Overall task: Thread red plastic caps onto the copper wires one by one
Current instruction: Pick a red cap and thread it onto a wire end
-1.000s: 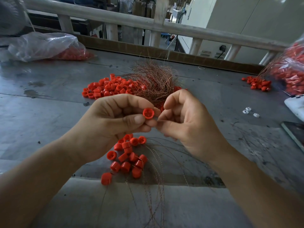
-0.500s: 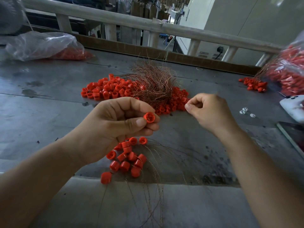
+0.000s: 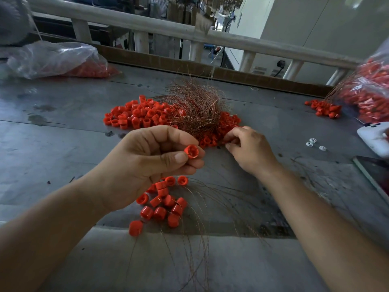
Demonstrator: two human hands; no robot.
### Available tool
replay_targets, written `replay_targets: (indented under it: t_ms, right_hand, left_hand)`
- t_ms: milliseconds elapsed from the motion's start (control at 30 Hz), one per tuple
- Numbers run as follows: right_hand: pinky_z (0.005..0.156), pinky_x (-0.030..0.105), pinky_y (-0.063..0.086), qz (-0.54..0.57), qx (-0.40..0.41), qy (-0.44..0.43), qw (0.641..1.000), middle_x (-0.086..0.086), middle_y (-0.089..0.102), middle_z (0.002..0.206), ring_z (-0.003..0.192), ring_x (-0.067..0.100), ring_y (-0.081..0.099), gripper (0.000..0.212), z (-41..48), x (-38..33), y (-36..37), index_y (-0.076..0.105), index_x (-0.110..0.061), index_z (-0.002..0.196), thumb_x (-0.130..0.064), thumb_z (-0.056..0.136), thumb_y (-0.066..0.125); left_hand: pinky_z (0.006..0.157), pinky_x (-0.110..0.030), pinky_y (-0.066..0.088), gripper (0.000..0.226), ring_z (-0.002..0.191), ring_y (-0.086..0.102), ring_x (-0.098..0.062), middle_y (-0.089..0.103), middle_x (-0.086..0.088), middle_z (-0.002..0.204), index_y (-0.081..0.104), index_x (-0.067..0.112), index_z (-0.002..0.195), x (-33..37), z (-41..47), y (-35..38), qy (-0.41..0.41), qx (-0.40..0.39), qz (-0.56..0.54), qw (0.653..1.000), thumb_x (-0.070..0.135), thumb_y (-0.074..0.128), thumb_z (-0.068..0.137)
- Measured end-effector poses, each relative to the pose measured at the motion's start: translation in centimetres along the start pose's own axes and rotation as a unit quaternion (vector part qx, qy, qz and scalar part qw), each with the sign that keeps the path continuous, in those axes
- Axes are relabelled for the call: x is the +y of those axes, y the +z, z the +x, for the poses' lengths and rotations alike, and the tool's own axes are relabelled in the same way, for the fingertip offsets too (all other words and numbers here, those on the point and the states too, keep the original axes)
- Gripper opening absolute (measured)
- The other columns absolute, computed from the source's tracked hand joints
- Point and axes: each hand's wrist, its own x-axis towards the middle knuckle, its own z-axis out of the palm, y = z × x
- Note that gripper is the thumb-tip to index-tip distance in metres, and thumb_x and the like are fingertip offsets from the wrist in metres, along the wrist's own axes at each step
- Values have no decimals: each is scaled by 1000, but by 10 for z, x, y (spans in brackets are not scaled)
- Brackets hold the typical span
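Clear bag [image 3: 54, 60]: far left of the surface [image 3: 52, 148], slumped, red pieces showing through it.
Left hand [image 3: 147, 165]: raised above the surface; thumb and fingers clamped on one red cap.
Red cap [image 3: 191, 151]: in the left fingertips, open end facing the camera, clear of the surface.
Loose caps [image 3: 136, 115]: broad heap beyond the left hand, running under the wire bundle.
Near cluster of caps [image 3: 162, 205]: below the left hand, thin copper strands trailing from it towards the near edge.
Copper wires [image 3: 195, 106]: tangled tuft at centre, sitting on the heap of loose caps.
Right hand [image 3: 250, 150]: palm down, fingers bent, tips among the caps at the foot of the tuft; cannot tell whether they pinch anything.
White bits [image 3: 314, 144]: three small pieces right of the right hand.
Small cap pile [image 3: 325, 108]: far right, just beside a second bag.
Second bag [image 3: 370, 95]: right edge, full of red pieces.
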Motion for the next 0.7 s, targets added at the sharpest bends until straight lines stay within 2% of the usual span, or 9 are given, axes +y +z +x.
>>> replay_targets:
  t_ms: [100, 233, 333, 467, 633, 700]
  right_hand:
    - [74, 30, 42, -7, 10, -2, 1000, -3, 50, 89, 87, 20, 54, 8, 0, 1, 1, 66, -14, 90, -15, 83, 64]
    - [80, 34, 45, 15, 14, -3, 1000, -1, 56, 93, 88, 20, 56, 12, -1, -2, 3, 65, -14, 92, -17, 80, 66]
    - [82, 33, 44, 3, -4, -8, 1000, 0, 57, 98, 91, 19, 55, 18, 0, -2, 3, 65, -17, 101, -19, 83, 64]
    - [73, 28, 39, 2, 13, -6, 1000, -3, 52, 91, 84, 15, 50, 10, 0, -1, 2, 62, -15, 90, -18, 81, 66]
    - [86, 36, 44, -5, -11, -18, 1000, 2, 55, 104, 96, 21, 55, 26, 0, -1, 3, 62, -16, 111, -19, 85, 62]
    - [87, 37, 44, -8, -16, -21, 1000, 4, 56, 105, 97, 22, 55, 21, 0, -1, 3, 64, -16, 106, -19, 85, 61]
  left_hand:
    - [67, -20, 54, 25, 80, 70, -17, 72, -9, 86, 74, 16, 84, 0, 0, 0, -1, -2, 0, 1000, 22, 78, 60]
    - [68, -20, 54, 25, 81, 70, -17, 72, -8, 87, 74, 17, 84, -1, 0, 0, -3, -3, 3, 1000, 23, 79, 60]
    - [67, -20, 55, 27, 81, 70, -16, 72, -8, 86, 74, 17, 84, -1, -1, 0, -4, -3, 4, 1000, 24, 81, 59]
    - [67, -21, 55, 27, 80, 70, -17, 72, -9, 86, 74, 17, 83, -1, -1, -1, -8, -1, 4, 1000, 24, 80, 58]
    - [67, -21, 55, 28, 80, 70, -17, 72, -10, 87, 74, 16, 84, -1, 0, -1, -13, 1, 6, 1000, 24, 81, 58]
    - [67, -21, 55, 27, 80, 70, -17, 72, -9, 85, 74, 16, 83, -2, -1, -1, -13, 1, 6, 1000, 24, 81, 58]
